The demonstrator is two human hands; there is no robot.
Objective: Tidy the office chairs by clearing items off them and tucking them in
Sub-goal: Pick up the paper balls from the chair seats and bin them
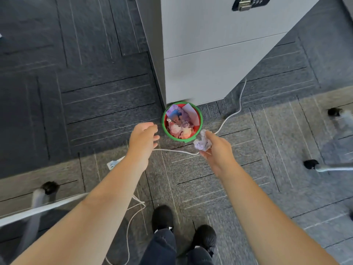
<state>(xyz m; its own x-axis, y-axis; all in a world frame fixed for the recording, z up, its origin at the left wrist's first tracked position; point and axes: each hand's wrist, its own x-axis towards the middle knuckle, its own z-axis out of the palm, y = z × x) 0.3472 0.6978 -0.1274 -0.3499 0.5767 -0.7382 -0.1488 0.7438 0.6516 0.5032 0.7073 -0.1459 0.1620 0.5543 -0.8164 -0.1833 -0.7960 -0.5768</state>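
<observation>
A small red waste bin with a green rim [164, 125] stands on the carpet against a grey cabinet, filled with crumpled paper and wrappers. My right hand [219, 150] pinches a crumpled ball of pale paper [202, 143] just right of and below the bin's rim. To the left of the bin hovers my left hand [144, 137], fingers loosely curled, nothing in it. Chair legs with black castors show at the left edge [50, 187] and at the right edge [311, 164]; the seats are out of view.
A grey drawer cabinet [210, 54] with a combination lock [250, 2] rises behind the bin. A white cable [175, 151] runs across the carpet under my hands to a power strip [114, 163]. My black shoes [183, 230] stand at the bottom centre.
</observation>
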